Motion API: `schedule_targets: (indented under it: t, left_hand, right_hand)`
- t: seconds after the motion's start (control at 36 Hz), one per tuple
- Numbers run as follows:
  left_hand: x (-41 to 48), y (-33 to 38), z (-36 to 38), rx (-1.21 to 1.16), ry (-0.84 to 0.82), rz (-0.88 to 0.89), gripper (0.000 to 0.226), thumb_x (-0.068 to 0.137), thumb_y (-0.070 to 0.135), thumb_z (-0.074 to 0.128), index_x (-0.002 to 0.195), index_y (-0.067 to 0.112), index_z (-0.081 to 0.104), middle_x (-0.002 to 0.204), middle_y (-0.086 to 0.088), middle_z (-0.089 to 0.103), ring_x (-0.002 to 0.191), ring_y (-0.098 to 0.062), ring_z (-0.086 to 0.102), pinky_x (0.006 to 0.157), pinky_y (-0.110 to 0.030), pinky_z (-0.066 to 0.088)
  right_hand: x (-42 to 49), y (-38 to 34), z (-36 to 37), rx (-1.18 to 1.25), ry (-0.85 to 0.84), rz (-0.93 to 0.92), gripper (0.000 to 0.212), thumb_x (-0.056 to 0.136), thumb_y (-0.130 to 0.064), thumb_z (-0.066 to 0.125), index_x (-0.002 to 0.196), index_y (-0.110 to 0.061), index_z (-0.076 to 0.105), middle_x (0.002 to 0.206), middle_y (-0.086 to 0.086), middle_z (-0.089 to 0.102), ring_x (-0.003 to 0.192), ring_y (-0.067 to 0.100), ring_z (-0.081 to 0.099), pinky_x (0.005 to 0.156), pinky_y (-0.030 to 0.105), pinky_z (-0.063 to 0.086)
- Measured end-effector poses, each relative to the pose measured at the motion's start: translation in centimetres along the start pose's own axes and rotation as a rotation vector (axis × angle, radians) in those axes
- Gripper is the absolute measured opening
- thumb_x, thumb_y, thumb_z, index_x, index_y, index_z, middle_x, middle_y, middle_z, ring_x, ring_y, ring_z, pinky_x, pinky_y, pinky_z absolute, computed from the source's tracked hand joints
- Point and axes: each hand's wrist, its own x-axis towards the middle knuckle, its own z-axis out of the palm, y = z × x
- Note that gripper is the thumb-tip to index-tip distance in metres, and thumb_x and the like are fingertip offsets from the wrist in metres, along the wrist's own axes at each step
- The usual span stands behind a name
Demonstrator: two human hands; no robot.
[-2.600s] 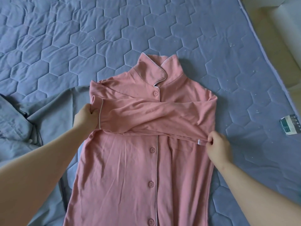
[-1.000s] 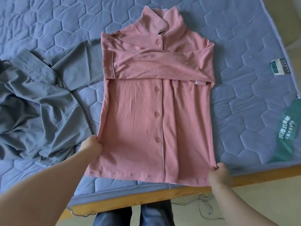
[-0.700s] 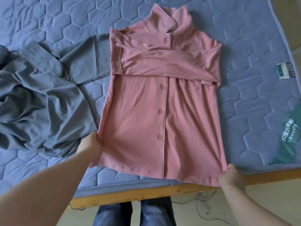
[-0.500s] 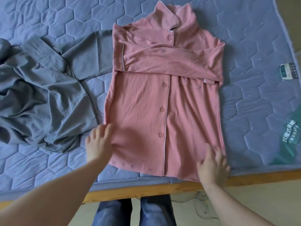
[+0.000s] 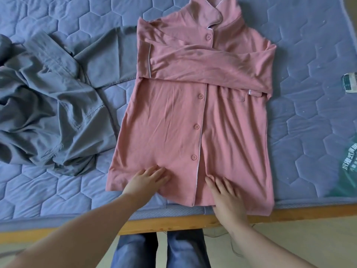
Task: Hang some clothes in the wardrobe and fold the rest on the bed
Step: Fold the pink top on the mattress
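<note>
- On the bed (image 5: pixel 299 122), close to its front edge, the pink shirt (image 5: pixel 193 122) lies flat with the buttoned front up and the collar pointing away from me.
- Both sleeves are folded across the shirt's chest, one over the other. The hem reaches the mattress edge.
- My left hand (image 5: pixel 146 178) rests palm down on the shirt's lower left part, just below the lowest button that shows. The fingers are straight and slightly spread, and it grips nothing.
- My right hand (image 5: pixel 226 196) rests palm down on the shirt's lower part, right of the button strip, with straight fingers pointing toward the collar. It holds nothing, and the wrist crosses the hem.
- At the right hand's fingertips the shirt's cloth is pushed into a small ridge.
- Left of the shirt, a grey garment (image 5: pixel 48 113) lies crumpled. One flat part of it meets the shirt's left shoulder; I cannot tell whether it runs underneath.
- Right of the shirt and well apart from it, a small packet (image 5: pixel 350 83) lies level with the sleeves, and a green bag (image 5: pixel 349 167) lies level with the lower half.
- Below the shirt's hem run the wooden bed frame (image 5: pixel 164 225) and my legs in blue jeans (image 5: pixel 135 250).
</note>
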Motion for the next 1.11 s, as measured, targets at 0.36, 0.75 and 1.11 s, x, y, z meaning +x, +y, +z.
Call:
schedule_targets:
  t: [0.36,0.75,1.11]
  left_hand:
    - [2.9,-1.7,-4.8,-0.060,-0.311,-0.146,0.037,0.091,0.005,0.039,0.126,0.017,0.047,0.127,-0.003,0.050,0.118,-0.024,0.048,0.093,-0.032,0.040]
    - [7.0,-3.9,-10.6,-0.095,-0.225,-0.277,0.024,0.091,0.013,0.039,0.111,0.018,0.052,0.113,-0.002,0.056,0.104,-0.024,0.055,0.074,-0.031,0.039]
    - [19.1,-13.6,-28.4,-0.066,0.815,-0.174,0.027,0.089,0.023,0.048,0.102,0.007,0.066,0.097,-0.018,0.063,0.090,-0.036,0.061,0.071,-0.038,0.040]
  right_hand:
    - [0.8,1.8,-2.8,0.219,0.084,0.136,0.063,0.085,0.008,0.040,0.143,-0.017,0.036,0.116,0.006,0.062,0.102,0.023,0.060,0.074,0.031,0.046]
    - [5.5,2.7,-7.3,0.021,0.300,0.075,0.043,0.027,0.002,0.086,0.056,-0.012,0.058,0.051,0.003,0.050,0.029,0.024,0.048,0.024,0.021,0.020]
    - [21.4,6.1,-28.0,-0.164,1.003,-0.087,0.016,0.070,-0.010,0.045,0.072,-0.007,0.061,0.066,0.013,0.058,0.051,0.032,0.059,0.042,0.030,0.041]
